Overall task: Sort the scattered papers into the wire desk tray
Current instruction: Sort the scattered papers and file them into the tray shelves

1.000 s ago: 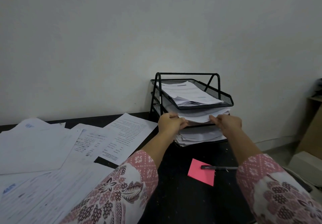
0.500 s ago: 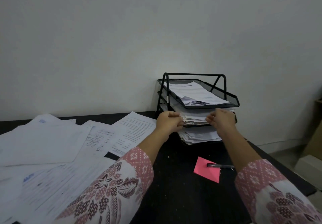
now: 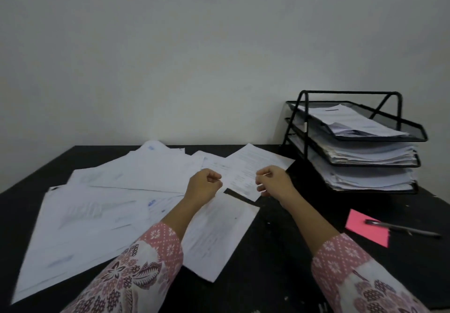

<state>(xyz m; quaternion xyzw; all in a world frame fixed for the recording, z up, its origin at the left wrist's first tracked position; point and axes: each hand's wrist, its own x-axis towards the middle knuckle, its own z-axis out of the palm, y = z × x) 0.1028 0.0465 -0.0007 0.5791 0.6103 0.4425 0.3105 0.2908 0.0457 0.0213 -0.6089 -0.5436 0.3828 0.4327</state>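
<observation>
Scattered white printed paper sheets (image 3: 117, 205) are spread over the left and middle of the black desk top (image 3: 280, 264), overlapping one another; most are laid with their long axes running from the near left toward the far right, and one sheet (image 3: 253, 166) at the far end is angled with a corner pointing toward the black three-tier wire mesh desk tray (image 3: 411, 137). The tray is set at the far right against the pale wall (image 3: 219, 56), its open fronts turned toward the near right, and stacks of paper are held in all three tiers. The left hand (image 3: 203, 188) is held above the papers with fingers curled loosely inward; nothing is seen gripped in it. The right hand (image 3: 274, 183) is held just beside it, likewise half curled and empty, over the edge of the angled sheet; contact with the paper cannot be told. A pink sticky note (image 3: 365, 229) is seen near the right, with a dark pen (image 3: 404, 228) laid across its far corner
</observation>
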